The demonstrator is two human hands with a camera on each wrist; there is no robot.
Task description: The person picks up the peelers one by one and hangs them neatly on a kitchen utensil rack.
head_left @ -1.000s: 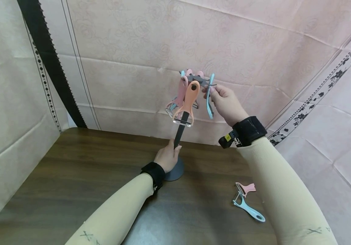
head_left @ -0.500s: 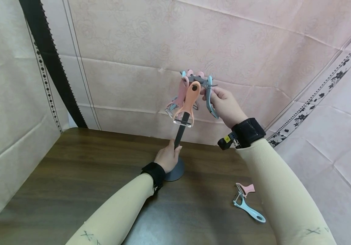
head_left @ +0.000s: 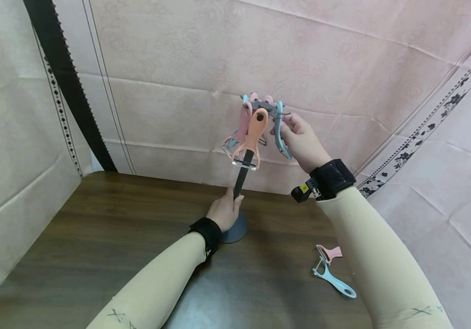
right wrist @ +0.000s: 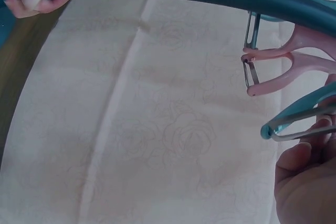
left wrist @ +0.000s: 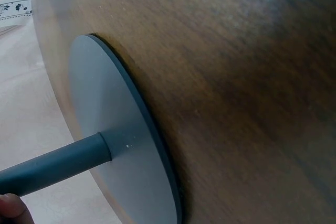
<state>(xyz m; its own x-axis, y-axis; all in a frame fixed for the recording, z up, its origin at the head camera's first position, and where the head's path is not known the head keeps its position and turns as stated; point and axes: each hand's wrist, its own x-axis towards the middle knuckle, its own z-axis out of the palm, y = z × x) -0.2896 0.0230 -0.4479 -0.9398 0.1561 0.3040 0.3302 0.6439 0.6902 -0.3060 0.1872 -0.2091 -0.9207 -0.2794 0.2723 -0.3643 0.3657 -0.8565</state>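
Observation:
My left hand [head_left: 224,212] grips the dark pole [head_left: 243,176] of a stand, just above its round grey base [left wrist: 121,108]. Up at the hooks, my right hand [head_left: 303,139] pinches a blue peeler [head_left: 278,132], its handle end against the rightmost hook [head_left: 285,113]. In the right wrist view the same blue peeler [right wrist: 294,114] has its blade end towards the camera, with fingers behind it. Hanging at the front of the stand is an orange peeler [head_left: 256,130]. Pink peelers [head_left: 244,123] and more blue ones hang around it, partly hidden.
On the brown wooden table [head_left: 136,219], a blue peeler [head_left: 334,279] lies at the right, touching or close to a pink peeler [head_left: 332,252]. A pale patterned cloth [head_left: 169,114] hangs behind the table's back edge and at both sides.
The blue peeler in my right hand has shifted slightly left onto the rightmost hook and turned, its lower end now pointing further right. The left hand keeps its place on the pole.

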